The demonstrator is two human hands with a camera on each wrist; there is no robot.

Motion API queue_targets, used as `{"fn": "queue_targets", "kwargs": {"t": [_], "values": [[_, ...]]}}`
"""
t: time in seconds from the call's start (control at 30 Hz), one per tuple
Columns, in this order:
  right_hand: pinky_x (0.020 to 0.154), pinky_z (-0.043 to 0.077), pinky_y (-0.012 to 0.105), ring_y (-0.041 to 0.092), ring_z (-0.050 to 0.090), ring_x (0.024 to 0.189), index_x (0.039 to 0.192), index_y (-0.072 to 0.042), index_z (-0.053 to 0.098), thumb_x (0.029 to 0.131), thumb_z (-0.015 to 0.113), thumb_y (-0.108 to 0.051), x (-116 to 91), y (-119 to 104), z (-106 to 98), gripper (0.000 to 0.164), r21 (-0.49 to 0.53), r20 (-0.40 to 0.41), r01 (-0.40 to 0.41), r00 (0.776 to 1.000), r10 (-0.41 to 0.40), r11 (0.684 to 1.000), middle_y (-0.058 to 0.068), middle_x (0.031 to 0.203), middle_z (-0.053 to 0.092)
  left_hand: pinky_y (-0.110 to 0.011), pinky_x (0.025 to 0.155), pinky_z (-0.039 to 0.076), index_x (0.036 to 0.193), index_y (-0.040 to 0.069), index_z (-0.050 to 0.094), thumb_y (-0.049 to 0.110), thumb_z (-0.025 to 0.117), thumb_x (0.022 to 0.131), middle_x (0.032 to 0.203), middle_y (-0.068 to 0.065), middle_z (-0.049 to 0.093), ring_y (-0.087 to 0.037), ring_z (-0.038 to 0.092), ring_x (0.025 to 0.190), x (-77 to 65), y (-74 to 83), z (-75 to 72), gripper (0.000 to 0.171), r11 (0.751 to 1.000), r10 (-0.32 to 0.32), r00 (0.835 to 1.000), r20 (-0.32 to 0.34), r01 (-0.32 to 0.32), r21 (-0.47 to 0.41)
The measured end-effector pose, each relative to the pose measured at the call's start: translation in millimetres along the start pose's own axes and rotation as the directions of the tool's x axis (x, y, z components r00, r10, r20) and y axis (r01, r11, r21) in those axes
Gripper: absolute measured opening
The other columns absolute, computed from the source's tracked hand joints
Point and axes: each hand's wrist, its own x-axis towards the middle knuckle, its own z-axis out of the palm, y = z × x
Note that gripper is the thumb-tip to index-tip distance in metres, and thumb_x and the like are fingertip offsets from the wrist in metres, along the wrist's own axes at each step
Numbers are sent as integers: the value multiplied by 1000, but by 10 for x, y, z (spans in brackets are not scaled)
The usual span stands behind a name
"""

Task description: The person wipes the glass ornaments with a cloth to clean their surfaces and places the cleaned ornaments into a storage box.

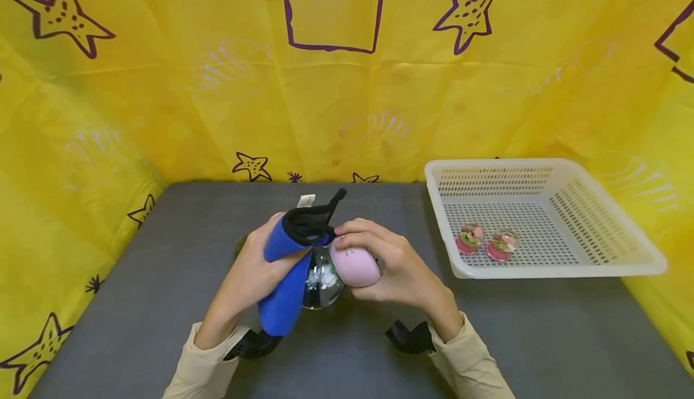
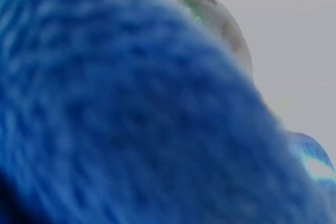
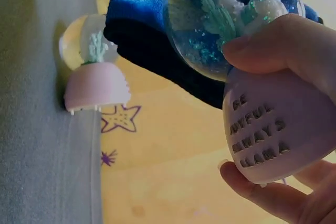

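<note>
My right hand (image 1: 400, 261) grips a snow globe by its pink base (image 1: 355, 266), tilted so the glass ball points left. Raised lettering on the base and white and green figures with glitter inside show in the right wrist view, where the thumb lies over the glass (image 3: 184, 30). A blue cloth with black edging (image 1: 287, 296) is folded in my left hand (image 1: 257, 272), and it lies against the glass. The cloth (image 2: 131, 103) fills most of the left wrist view, blurred. Another pink-based snow globe (image 3: 97, 85) stands on the table, mostly hidden from the head view.
A white perforated plastic basket (image 1: 547, 271) stands at the right of the grey table (image 1: 157, 302). Inside it lie two small globes with pink bases, one (image 1: 468, 240) left of the other (image 1: 501, 246). Yellow patterned fabric (image 1: 336, 97) hangs behind and beside the table.
</note>
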Motion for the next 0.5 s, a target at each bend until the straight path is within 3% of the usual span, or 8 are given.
{"fn": "queue_targets", "kwargs": {"t": [0.1, 0.27, 0.37, 0.5], "values": [[87, 55, 28, 20, 57, 121, 118, -12, 62, 58, 88, -2, -13, 4, -37, 67, 40, -18, -10, 1000, 11, 999, 8, 129, 61, -37, 84, 52, 133, 10, 54, 20, 67, 94, 121, -11, 62, -22, 63, 100, 14, -20, -13, 43, 993, -45, 992, 114, 57, -100], [85, 55, 28, 22, 57, 119, 118, -9, 61, 56, 89, 0, -25, 41, -82, 69, 101, -78, 16, 997, -8, 995, 13, 126, 61, -33, 87, 51, 143, 6, 42, 25, 61, 97, 129, -18, 56, -23, 58, 107, -5, -63, -31, 53, 957, -8, 943, 332, 103, -271], [84, 55, 27, 23, 57, 120, 118, -8, 61, 55, 88, 0, -24, 67, -85, 69, 111, -89, 22, 996, -12, 994, 14, 126, 61, -33, 84, 52, 141, 5, 44, 25, 58, 99, 121, -18, 58, -22, 60, 101, -6, -70, -23, 49, 955, -8, 944, 331, 105, -277], [85, 55, 28, 23, 57, 121, 118, -9, 61, 56, 88, 0, -31, 86, -73, 69, 90, -80, -9, 997, 16, 996, 15, 126, 61, -36, 76, 53, 129, 5, 54, 22, 59, 99, 104, -15, 64, -21, 65, 88, 1, -43, 12, 36, 978, -63, 977, 206, 101, -181]]}}
